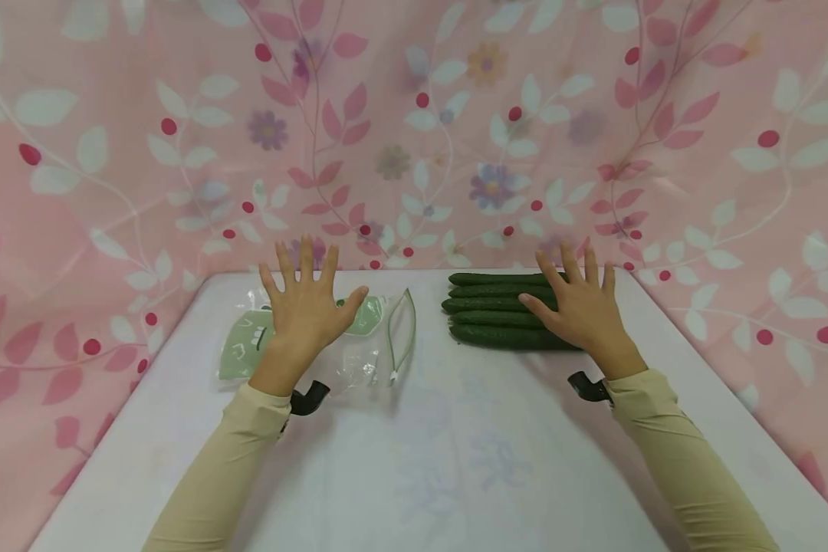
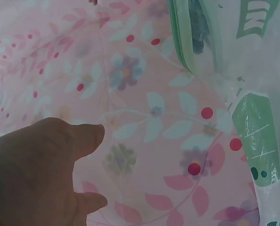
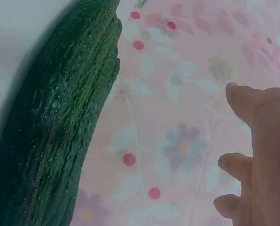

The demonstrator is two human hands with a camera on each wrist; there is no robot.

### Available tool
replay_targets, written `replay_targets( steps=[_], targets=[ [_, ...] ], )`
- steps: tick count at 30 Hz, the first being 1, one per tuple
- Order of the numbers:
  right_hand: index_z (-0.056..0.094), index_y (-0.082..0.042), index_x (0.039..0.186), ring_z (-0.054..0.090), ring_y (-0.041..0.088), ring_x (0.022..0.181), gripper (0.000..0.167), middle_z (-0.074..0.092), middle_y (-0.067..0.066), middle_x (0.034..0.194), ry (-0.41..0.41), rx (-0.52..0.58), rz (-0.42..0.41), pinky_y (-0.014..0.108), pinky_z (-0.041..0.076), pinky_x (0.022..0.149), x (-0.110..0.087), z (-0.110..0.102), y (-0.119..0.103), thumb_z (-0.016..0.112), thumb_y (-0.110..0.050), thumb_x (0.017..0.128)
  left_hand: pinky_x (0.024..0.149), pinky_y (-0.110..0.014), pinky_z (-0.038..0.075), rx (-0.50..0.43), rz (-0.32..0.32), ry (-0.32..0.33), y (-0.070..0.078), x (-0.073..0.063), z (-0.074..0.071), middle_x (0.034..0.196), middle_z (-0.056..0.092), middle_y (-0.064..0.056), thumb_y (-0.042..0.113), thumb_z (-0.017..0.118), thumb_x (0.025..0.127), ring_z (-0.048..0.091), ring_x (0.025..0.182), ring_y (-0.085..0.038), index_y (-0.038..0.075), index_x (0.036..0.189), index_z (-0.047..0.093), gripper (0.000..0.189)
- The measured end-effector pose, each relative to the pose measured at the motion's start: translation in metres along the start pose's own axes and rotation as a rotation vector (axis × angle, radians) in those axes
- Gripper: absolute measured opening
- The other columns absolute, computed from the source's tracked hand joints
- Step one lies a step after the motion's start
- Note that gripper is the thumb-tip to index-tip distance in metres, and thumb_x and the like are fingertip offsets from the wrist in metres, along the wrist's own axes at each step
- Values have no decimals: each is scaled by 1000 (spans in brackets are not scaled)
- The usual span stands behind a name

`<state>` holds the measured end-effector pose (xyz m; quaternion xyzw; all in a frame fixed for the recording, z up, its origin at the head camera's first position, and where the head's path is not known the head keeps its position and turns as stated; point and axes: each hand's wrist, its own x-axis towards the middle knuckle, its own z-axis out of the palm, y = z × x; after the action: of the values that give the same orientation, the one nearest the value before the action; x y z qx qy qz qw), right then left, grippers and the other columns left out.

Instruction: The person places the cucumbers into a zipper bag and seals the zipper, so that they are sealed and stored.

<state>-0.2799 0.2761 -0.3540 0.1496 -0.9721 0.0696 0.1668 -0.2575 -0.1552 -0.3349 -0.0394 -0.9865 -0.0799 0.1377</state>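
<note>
In the head view my left hand (image 1: 305, 310), fingers spread and straight, is held over a clear zip bag (image 1: 359, 364) with green printed patches. The bag's green-edged opening with its slider (image 1: 394, 376) faces right. My right hand (image 1: 583, 307) is spread the same way above the right part of several dark green cucumbers (image 1: 490, 336), which lie side by side in a row. Neither hand grips anything. The left wrist view shows the thumb side of the left hand (image 2: 41, 174) and part of the bag (image 2: 260, 136). Bumpy cucumber skin (image 3: 60, 117) fills the left of the right wrist view.
A white-covered table (image 1: 441, 475) carries the bag on the left and the cucumbers on the right. Pink floral cloth (image 1: 414, 138) hangs behind it and along both sides. Black curved wrist pieces (image 1: 310, 399) stick out at both cuffs.
</note>
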Motion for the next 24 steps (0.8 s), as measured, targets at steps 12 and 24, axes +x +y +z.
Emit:
replay_targets(
  steps=[12, 24],
  targets=[
    [43, -9, 159, 21, 55, 147, 70, 25, 25, 166, -12, 223, -104, 78, 17, 108, -11, 16, 13, 67, -41, 102, 111, -68, 28, -232, 52, -98, 7, -2, 17, 154, 42, -28, 55, 52, 103, 38, 141, -51, -1, 155, 44, 76],
    [64, 4, 137, 50, 54, 126, 44, 55, 31, 141, -1, 357, -164, 70, 40, 98, -23, 35, 47, 74, -10, 97, 106, -60, 41, -437, 26, -314, 26, -7, 43, 147, 51, -29, 66, 50, 100, 51, 132, -47, -4, 157, 38, 91]
  ],
)
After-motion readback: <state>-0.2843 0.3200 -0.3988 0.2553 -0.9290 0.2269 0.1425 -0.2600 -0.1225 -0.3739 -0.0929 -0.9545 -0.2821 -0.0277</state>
